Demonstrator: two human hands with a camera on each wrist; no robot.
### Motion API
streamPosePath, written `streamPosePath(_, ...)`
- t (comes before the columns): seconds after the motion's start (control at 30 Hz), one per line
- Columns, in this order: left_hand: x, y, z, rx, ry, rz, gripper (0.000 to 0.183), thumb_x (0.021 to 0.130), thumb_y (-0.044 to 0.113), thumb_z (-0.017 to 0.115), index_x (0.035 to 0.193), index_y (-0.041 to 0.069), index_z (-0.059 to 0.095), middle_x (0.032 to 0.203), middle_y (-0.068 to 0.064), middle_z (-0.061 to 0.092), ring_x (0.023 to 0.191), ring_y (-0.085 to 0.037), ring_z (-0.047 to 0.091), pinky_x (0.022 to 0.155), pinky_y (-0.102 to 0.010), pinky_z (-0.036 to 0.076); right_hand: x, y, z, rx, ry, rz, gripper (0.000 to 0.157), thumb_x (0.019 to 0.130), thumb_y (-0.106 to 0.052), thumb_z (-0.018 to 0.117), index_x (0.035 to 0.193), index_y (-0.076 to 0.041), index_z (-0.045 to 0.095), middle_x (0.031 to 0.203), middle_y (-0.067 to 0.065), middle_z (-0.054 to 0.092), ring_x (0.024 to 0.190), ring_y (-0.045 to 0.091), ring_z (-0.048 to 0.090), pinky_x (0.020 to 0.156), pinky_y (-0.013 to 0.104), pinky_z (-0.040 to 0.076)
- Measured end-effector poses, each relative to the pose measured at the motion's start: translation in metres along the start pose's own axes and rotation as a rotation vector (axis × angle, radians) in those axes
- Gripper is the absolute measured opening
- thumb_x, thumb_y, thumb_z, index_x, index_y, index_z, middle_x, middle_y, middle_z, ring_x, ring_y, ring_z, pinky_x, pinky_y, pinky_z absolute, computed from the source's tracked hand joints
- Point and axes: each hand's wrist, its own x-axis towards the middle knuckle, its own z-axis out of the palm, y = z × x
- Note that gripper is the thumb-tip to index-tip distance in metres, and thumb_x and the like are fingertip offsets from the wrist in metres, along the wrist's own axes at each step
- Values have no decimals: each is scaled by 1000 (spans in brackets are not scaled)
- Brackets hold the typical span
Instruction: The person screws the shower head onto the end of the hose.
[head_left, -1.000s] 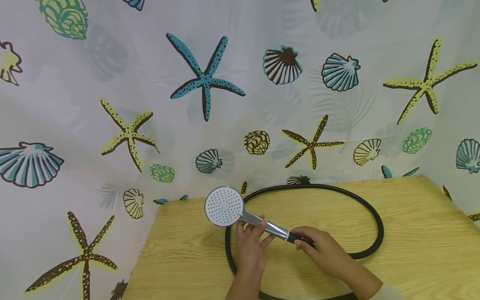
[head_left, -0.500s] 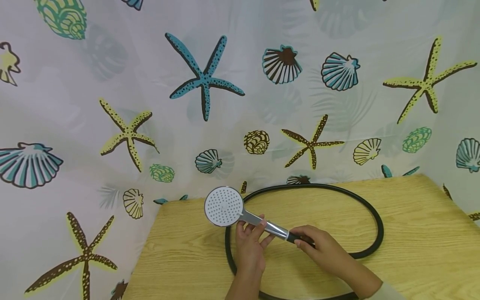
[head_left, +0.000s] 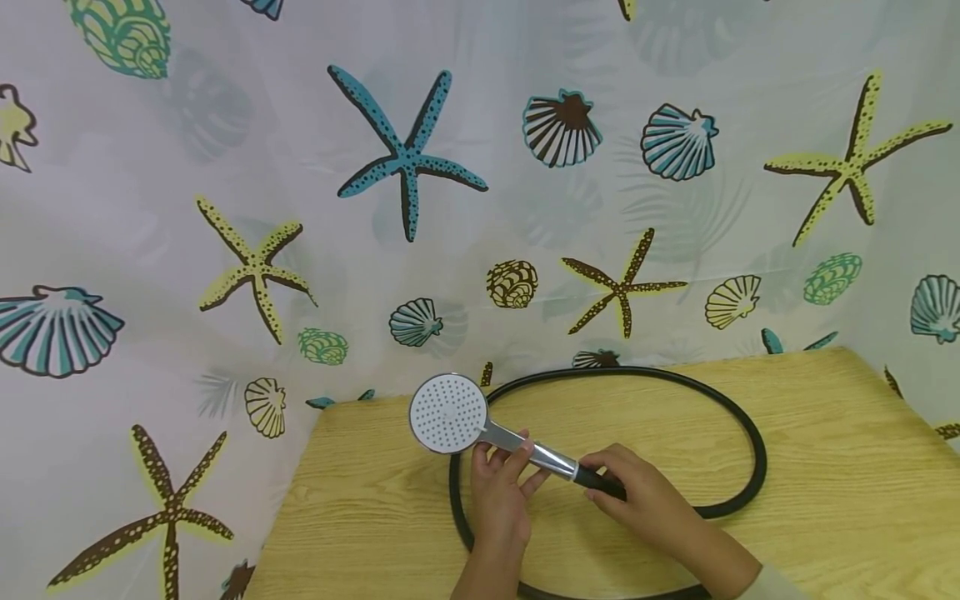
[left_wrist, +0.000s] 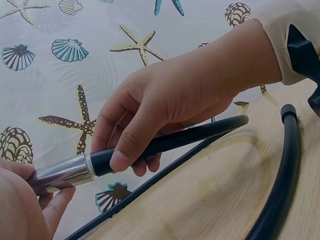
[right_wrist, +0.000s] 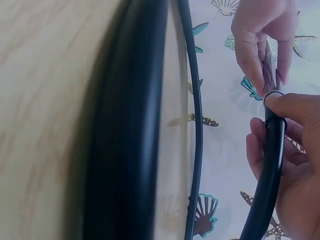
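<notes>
A chrome shower head [head_left: 448, 413] with a white, nozzled face points up and left above the table. My left hand [head_left: 501, 496] holds its chrome handle [head_left: 551, 461] from below, thumb on the near side. At the handle's lower end a black connector on the black hose [head_left: 756, 458] meets the chrome. My right hand [head_left: 641, 492] grips the hose just behind that joint; the left wrist view shows the thumb [left_wrist: 131, 145] on the near side and fingers curled behind. From the right wrist view, the right thumb lies right at the metal ring [right_wrist: 272, 94].
The hose runs in a wide loop over the wood-grain table [head_left: 360, 500]. Its other end, with a black cap-like fitting [left_wrist: 288, 112], shows in the left wrist view. A curtain [head_left: 465, 208] printed with starfish and shells hangs behind and at both sides.
The right hand's fingers and thumb have shifted slightly on the hose, baring more of the black part beside the chrome. The left hand and shower head stay in place.
</notes>
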Motion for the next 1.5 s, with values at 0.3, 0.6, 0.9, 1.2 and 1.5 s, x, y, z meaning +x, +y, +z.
streamPosePath(0.3,-2,-1,0,23,-8,20,50,88,7,69,130,14,45,125,-15,58,103,-18,67,82,-44,61,0,-1,3,-68,57,-62,35,85,-15,74,117,-17,61,101,-10,60,85,2,63,71,20,57)
streamPosePath(0.6,-1,-1,1,-9,-8,5,47,87,6,70,126,14,46,120,-11,60,101,-18,67,83,-45,61,-2,-5,2,-124,83,-92,31,84,-17,75,113,-17,62,97,-11,59,82,-2,58,69,17,55)
streamPosePath(0.9,0,0,1,8,-11,2,46,86,7,71,126,14,47,118,-11,61,104,-21,67,82,-45,61,-2,-6,1,-108,65,-84,29,85,-17,74,112,-18,62,96,-12,58,81,-4,55,67,16,53)
streamPosePath(1.2,0,0,1,11,-12,-1,47,86,8,71,126,14,47,117,-10,61,103,-20,67,82,-44,61,-3,-6,1,-100,57,-95,29,86,-17,73,113,-17,62,97,-12,58,82,-5,56,68,16,54)
streamPosePath(1.5,-1,1,1,15,-22,-6,47,87,8,70,127,15,47,116,-10,63,105,-22,66,82,-43,62,-3,-6,1,-96,54,-96,28,87,-16,72,113,-17,62,97,-12,60,81,-4,56,67,15,53)
